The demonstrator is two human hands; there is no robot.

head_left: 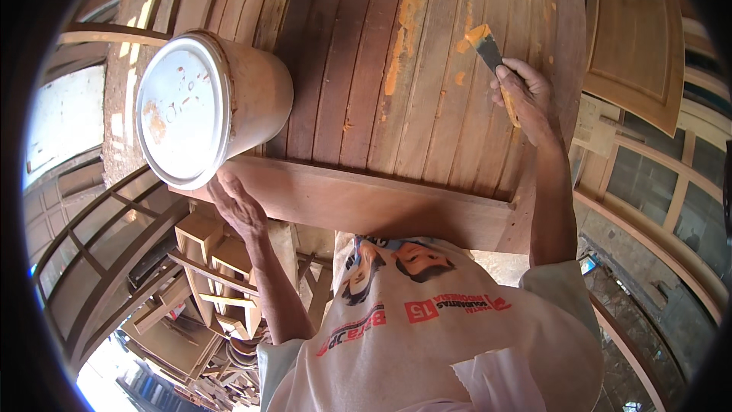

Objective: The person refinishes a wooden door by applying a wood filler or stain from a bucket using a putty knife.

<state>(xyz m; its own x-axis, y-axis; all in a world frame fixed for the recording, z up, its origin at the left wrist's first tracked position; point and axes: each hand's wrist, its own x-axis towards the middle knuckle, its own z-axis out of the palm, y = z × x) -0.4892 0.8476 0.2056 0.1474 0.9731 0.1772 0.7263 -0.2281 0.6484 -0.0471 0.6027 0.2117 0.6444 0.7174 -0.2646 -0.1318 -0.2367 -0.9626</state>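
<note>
In my right hand (pixel 530 103) is a putty knife (pixel 488 52), gripped by its handle. Its dark blade carries orange filler at the tip and hovers over or touches the plank panel (pixel 366 91); I cannot tell which. Orange filler (pixel 408 23) is smeared along several seams of this reddish-brown wood. A lidded white bucket (pixel 259 95) with brown stains stands on the panel's left part. My left hand (pixel 240 206) is by the bucket's lower rim and the panel's near edge, fingers stretched out, holding nothing; whether it touches the bucket is unclear.
A raised wooden rail (pixel 366 194) runs along the panel's near edge. To the right are a panelled wooden door (pixel 633 38) and wooden frames (pixel 679 183). Wooden box pieces (pixel 217 259) and offcuts are piled at the lower left. A slatted curved frame (pixel 99 259) stands beside them.
</note>
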